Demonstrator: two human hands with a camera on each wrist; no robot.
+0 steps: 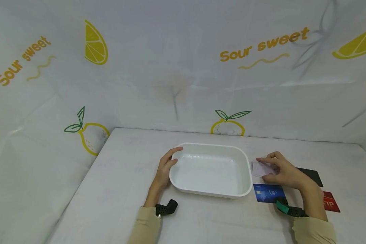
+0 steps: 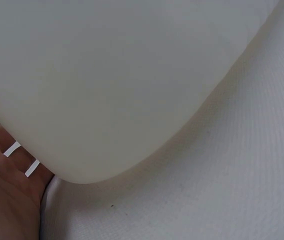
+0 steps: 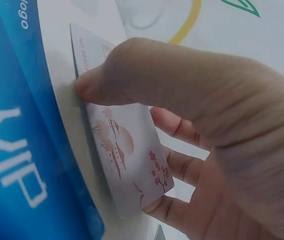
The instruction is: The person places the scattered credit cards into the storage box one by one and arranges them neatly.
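Note:
A white rectangular baking dish (image 1: 211, 171) with rounded corners rests on the table. My left hand (image 1: 163, 169) grips its left end, with fingertips at the rim; in the left wrist view the dish wall (image 2: 107, 90) hides part of the fingers. To the right of the dish, my right hand (image 1: 282, 171) pinches a pale pink card (image 1: 258, 168) between thumb and fingers. Seen from the right wrist, the card (image 3: 132, 150) bears a red blossom print and stands slightly tilted. Close below it lies a blue VIP card (image 1: 263, 193).
A black card (image 1: 314, 176) and a red VIP card (image 1: 330, 202) lie right of my right wrist, partly covered by the arm. Behind the white table (image 1: 109, 203) hangs a lemon-printed cloth (image 1: 140, 67). Each wrist wears a black strapped device (image 1: 166, 208).

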